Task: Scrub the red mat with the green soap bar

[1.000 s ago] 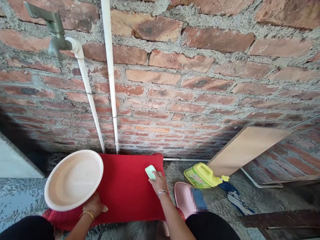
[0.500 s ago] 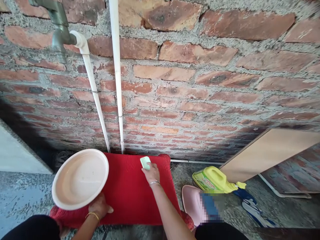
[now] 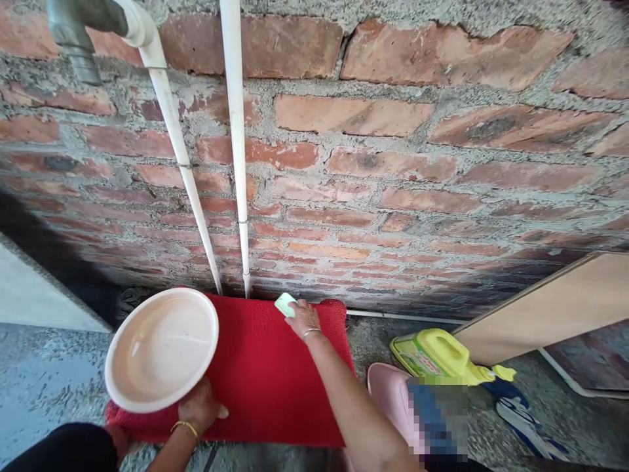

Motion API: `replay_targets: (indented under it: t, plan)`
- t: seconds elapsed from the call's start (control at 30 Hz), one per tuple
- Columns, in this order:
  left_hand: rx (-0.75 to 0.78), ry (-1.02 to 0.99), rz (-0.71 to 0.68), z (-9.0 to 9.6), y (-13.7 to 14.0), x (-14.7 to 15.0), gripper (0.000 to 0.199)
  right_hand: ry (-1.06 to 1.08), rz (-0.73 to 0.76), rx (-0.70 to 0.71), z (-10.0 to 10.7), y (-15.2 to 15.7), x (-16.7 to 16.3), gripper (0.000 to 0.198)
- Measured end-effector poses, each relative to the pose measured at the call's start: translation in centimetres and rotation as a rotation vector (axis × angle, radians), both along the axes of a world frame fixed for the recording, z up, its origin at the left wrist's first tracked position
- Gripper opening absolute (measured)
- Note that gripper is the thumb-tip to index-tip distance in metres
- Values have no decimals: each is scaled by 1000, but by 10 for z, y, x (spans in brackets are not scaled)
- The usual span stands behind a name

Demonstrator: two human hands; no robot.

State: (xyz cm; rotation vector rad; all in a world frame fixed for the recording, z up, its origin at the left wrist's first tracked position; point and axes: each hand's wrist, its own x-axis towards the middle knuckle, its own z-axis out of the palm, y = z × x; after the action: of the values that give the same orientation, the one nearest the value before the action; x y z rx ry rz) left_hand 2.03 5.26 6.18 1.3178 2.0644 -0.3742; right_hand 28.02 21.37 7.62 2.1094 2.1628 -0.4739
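Observation:
A thick red cloth (image 3: 275,387) lies spread out flat in front of me, with its corner bunched at the upper right. My right hand (image 3: 302,320) grips a small pale green bar (image 3: 285,304) with rounded edges, on the cloth near its far edge. It looks like soap, but I cannot tell for sure. At the cloth's left stands a round pale pink basin (image 3: 162,351), covering part of it. My left hand (image 3: 201,406) rests on the cloth against the basin's lower right rim, thumb stretched out to the right; its other fingers are mostly hidden.
A brick wall (image 3: 354,216) rises behind the cloth, with two white pipes (image 3: 238,164) and a grey tap (image 3: 73,39). On the right lie a yellow detergent jug (image 3: 437,354), a pink slipper (image 3: 388,393), a blue-white sandal (image 3: 525,426) and a leaning board (image 3: 545,308).
My right hand and the pale green bar have slid slightly towards the cloth's far edge. My left hand stays beside the basin. The camera view has shifted a little.

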Motion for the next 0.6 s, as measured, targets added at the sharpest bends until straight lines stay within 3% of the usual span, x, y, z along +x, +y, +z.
replay_targets:
  t: [0.17, 0.3, 0.37, 0.5, 0.6]
  plan:
    - [-3, -15, -1, 2, 0, 0, 49, 43, -367, -25, -9, -29, 119, 42]
    - [-7, -17, -26, 5, 0, -1, 51, -10, -713, -72, -15, -57, 166, 51]
    - [-9, -14, -43, 6, -1, -1, 52, 18, -726, -52, -18, -64, 165, 54]
    - [1, -12, -58, 5, -2, -2, 49, 141, -519, -16, -26, -66, 142, 51]
    - [12, -9, -69, 3, -3, -3, 48, 137, -495, -29, -26, -70, 141, 48]
